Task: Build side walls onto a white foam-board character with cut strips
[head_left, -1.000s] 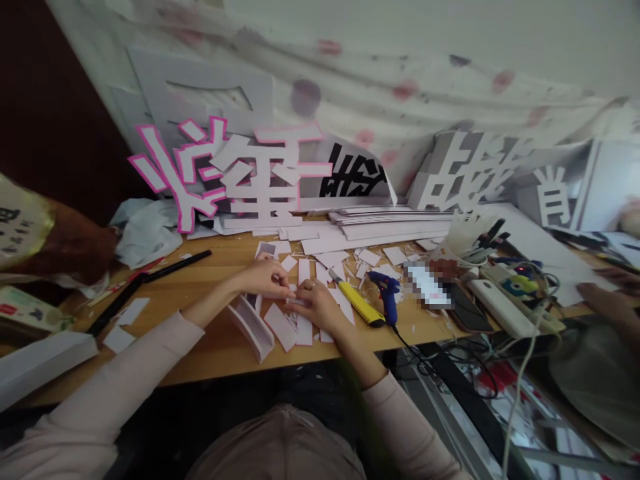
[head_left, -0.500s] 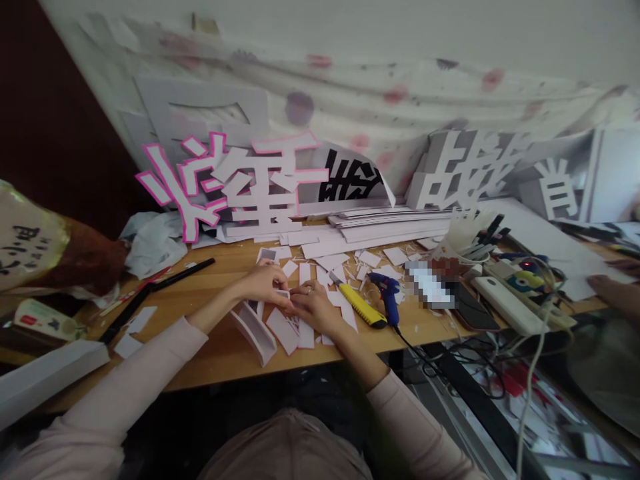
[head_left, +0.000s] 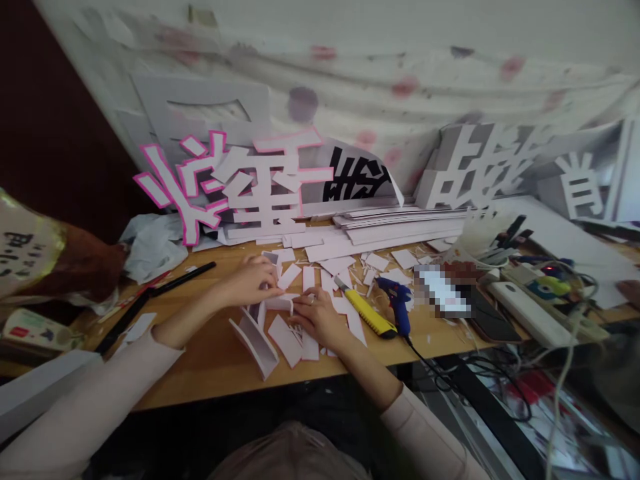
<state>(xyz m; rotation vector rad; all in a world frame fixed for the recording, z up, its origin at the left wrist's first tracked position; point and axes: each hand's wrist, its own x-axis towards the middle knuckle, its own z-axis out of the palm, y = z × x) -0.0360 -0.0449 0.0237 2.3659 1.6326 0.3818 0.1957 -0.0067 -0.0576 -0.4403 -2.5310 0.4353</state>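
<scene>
A white foam-board structure (head_left: pixel 256 313) with a curved wall stands near the table's front edge. My left hand (head_left: pixel 253 281) is closed on its upper part, fingers bent over the top. A short white piece (head_left: pixel 280 304) juts from it to the right. My right hand (head_left: pixel 317 317) rests beside that piece, fingers spread and touching its right end; nothing shows in its grasp. Flat white cut pieces (head_left: pixel 286 340) with pink edges lie just below my hands. To the right are a yellow utility knife (head_left: pixel 367 312) and a blue glue gun (head_left: pixel 400 303).
Large white cut-out characters (head_left: pixel 265 193) lean at the back, near stacked white strips (head_left: pixel 400 229). A phone (head_left: pixel 493 317), a power strip (head_left: pixel 533 313) and cables are at right. A black pen (head_left: pixel 185 279) lies left. Another person's hand (head_left: pixel 629 291) shows at the far right.
My hands have moved apart, my left hand shifting left and my right hand slightly right. The short white piece between them is now more visible. The whole view has shifted a little.
</scene>
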